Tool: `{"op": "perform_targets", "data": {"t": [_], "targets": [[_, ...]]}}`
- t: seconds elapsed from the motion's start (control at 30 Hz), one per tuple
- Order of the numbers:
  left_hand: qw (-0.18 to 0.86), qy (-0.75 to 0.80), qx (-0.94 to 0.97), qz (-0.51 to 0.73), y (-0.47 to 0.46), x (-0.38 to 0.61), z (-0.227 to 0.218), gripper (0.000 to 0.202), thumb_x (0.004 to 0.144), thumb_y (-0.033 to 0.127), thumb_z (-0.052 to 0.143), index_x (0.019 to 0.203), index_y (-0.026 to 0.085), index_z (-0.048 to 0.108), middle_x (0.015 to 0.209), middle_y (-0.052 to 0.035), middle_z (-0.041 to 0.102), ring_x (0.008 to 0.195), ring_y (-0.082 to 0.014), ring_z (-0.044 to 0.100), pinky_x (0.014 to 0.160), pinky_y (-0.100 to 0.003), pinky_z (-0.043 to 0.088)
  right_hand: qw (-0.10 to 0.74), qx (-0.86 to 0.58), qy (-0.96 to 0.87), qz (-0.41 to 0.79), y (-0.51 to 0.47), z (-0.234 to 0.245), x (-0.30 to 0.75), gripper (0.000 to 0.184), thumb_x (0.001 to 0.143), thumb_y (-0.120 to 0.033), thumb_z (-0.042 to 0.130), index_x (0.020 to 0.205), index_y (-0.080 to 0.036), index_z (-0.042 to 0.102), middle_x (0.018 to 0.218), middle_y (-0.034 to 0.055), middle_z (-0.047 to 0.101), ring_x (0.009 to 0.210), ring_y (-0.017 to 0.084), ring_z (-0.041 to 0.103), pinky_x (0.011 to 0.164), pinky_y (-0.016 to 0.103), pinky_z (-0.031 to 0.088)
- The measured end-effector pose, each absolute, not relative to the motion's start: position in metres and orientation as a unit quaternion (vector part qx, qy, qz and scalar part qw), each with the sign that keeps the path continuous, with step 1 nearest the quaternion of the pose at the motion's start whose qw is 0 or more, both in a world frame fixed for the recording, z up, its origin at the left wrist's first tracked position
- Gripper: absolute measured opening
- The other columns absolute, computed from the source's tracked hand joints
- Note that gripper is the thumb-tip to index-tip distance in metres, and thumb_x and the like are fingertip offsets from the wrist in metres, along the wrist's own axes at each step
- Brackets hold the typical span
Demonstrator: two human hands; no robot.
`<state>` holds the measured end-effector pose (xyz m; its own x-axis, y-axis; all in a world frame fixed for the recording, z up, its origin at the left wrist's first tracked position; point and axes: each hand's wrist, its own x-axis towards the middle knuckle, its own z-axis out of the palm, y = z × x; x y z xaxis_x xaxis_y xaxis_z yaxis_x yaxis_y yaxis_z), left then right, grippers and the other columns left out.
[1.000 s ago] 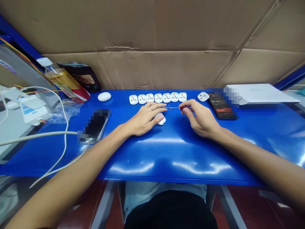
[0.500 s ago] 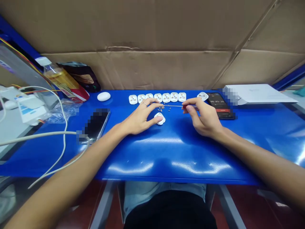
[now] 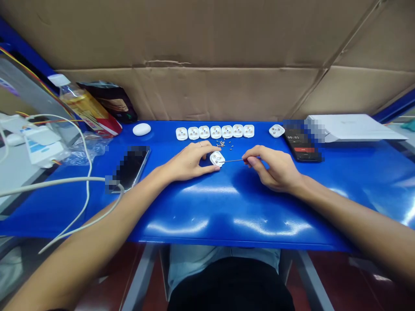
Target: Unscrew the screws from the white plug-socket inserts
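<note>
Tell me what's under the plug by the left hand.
Blue table shows around the plug; the patch directly beneath it is covered, so nothing there can be seen.

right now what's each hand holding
left hand: closed on a white plug housing
right hand: closed, pinching a red-handled screwdriver, its tip at the housing

7 white plug bases (image 3: 215, 132) line the blue table (image 3: 227, 207).
</note>
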<state>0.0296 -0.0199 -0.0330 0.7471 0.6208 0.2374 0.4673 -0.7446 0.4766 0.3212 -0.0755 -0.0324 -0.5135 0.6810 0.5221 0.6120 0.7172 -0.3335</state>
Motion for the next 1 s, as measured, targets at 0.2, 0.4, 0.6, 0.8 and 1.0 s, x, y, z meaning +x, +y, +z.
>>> {"op": "perform_targets", "data": {"t": [0.2, 0.4, 0.6, 0.8, 1.0], "targets": [[0.189, 0.301, 0.915, 0.192, -0.0215, 0.0323, -0.0327, 0.05, 0.1, 0.052, 0.07, 0.138, 0.019, 0.067, 0.121, -0.0117, 0.075, 0.105, -0.0274, 0.07, 0.093, -0.039, 0.054, 0.326, -0.372, -0.868, 0.05, -0.075, -0.0335, 0.321, 0.014, 0.107, -0.024, 0.053, 0.109, -0.023, 0.067, 0.097, 0.0058, 0.08, 0.077, 0.021, 0.074, 0.07, 0.033, 0.057], [0.183, 0.292, 0.919, 0.191, -0.0202, 0.0319, -0.0351, 0.048, 0.101, 0.051, 0.07, 0.136, 0.018, 0.069, 0.114, -0.0094, 0.074, 0.096, -0.0247, 0.07, 0.087, -0.036, 0.052, 0.323, -0.362, -0.873, 0.035, -0.0758, -0.031, 0.3202, 0.017, 0.109, -0.024, 0.048, 0.108, -0.022, 0.066, 0.096, 0.0058, 0.081, 0.076, 0.021, 0.075, 0.068, 0.033, 0.057], [0.182, 0.286, 0.921, 0.194, -0.0206, 0.0321, -0.0357, 0.045, 0.102, 0.049, 0.069, 0.136, 0.019, 0.068, 0.112, -0.0095, 0.072, 0.095, -0.024, 0.068, 0.086, -0.035, 0.051, 0.335, -0.385, -0.859, 0.045, -0.0775, -0.0309, 0.3181, 0.015, 0.107, -0.027, 0.053, 0.107, -0.024, 0.067, 0.096, 0.0063, 0.081, 0.074, 0.022, 0.076, 0.067, 0.034, 0.058], [0.187, 0.289, 0.92, 0.186, -0.0241, 0.0346, -0.0331, 0.043, 0.103, 0.046, 0.068, 0.138, 0.019, 0.068, 0.116, -0.0106, 0.072, 0.101, -0.026, 0.069, 0.091, -0.037, 0.053, 0.378, -0.433, -0.812, 0.102, -0.0814, -0.0299, 0.3153, 0.019, 0.109, -0.035, 0.053, 0.103, -0.024, 0.067, 0.09, 0.0047, 0.079, 0.067, 0.019, 0.072, 0.063, 0.033, 0.056], [0.185, 0.291, 0.919, 0.193, -0.0241, 0.0354, -0.0337, 0.044, 0.102, 0.042, 0.07, 0.138, 0.018, 0.068, 0.116, -0.0111, 0.072, 0.101, -0.0257, 0.069, 0.091, -0.036, 0.053, 0.409, -0.47, -0.753, 0.21, -0.0772, -0.0308, 0.314, 0.025, 0.11, -0.044, 0.054, 0.107, -0.023, 0.067, 0.082, 0.0026, 0.073, 0.066, 0.017, 0.069, 0.066, 0.033, 0.055]]}}
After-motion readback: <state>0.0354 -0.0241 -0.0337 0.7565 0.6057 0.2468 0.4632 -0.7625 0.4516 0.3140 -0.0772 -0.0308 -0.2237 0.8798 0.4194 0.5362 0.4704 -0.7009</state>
